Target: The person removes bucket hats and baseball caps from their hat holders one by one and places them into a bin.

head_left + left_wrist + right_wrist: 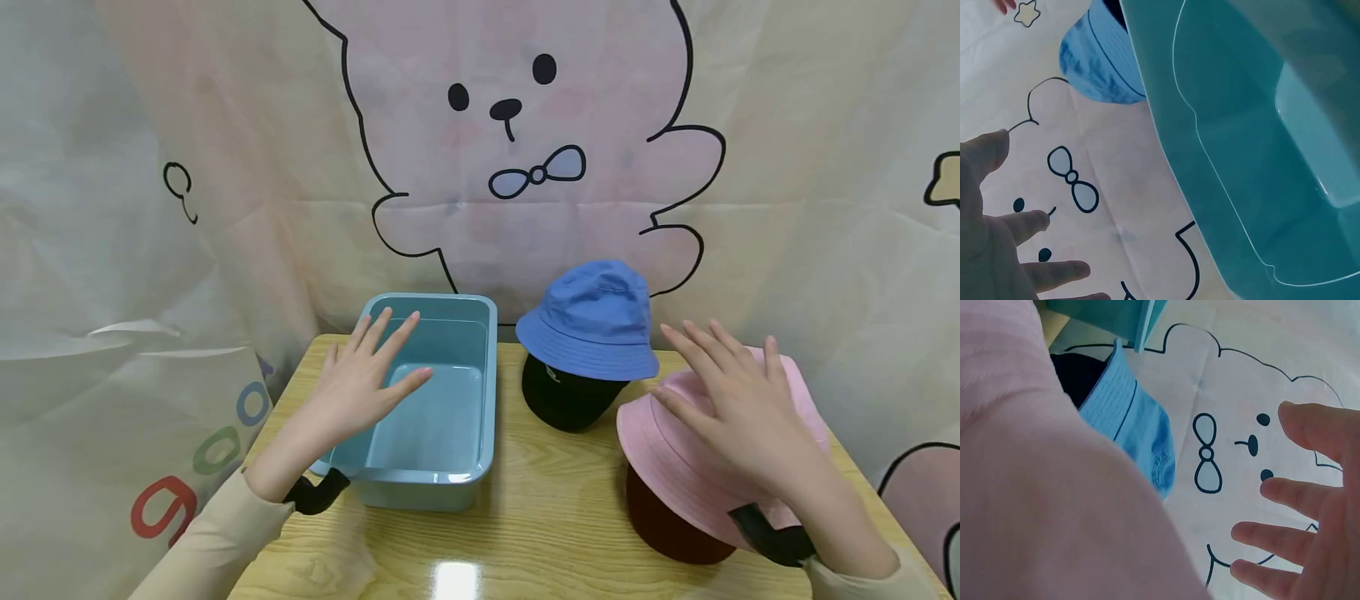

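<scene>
My left hand (348,392), fingers spread and straight, hovers over the left side of a blue-green plastic bin (487,400) and holds nothing. The bin's inside shows bare in the head view. On the right, my right hand (738,408) is spread above a pink bucket hat (652,433); the right wrist view shows its fingers apart from the hat. That hat sits tilted over a dark brown-red round thing (667,521), mostly hidden. Between bin and pink hat, a blue bucket hat (596,321) rests on top of a black cap (562,400).
A light wood-grain table (555,517) carries the bin and the hats. Behind it hangs a cloth backdrop (810,192) with a cartoon bear, close against the table's back edge. Black bands (318,492) circle both wrists.
</scene>
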